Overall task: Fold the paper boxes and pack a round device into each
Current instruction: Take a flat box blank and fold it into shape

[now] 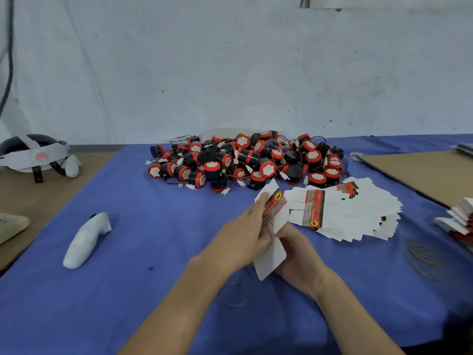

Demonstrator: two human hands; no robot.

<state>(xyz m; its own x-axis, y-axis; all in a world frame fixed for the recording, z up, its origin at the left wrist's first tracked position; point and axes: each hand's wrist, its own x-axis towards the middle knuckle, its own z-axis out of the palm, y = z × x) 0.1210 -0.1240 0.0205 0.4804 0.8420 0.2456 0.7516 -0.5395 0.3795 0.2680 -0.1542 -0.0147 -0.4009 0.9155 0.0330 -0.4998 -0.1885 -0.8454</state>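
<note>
A white controller (pixel 87 239) lies on the left of the table (pixel 153 226). At centre, the left hand (pixel 245 226) and right hand (pixel 297 257) hold one flat box (pixel 271 260) above the table, each grip closed on it. Behind them sits a heap of devices (pixel 245 160). Just right of the hands lies a fanned stack (pixel 353 211) of flat boxes.

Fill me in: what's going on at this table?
A person is holding one flat box in both hands over the blue cloth. The left hand grips its printed upper end and the right hand its white lower end, apparently starting to fold it. The pile of round devices lies behind, untouched. A fanned stack of flat boxes sits to the right. No packed box is plainly in view.
</note>
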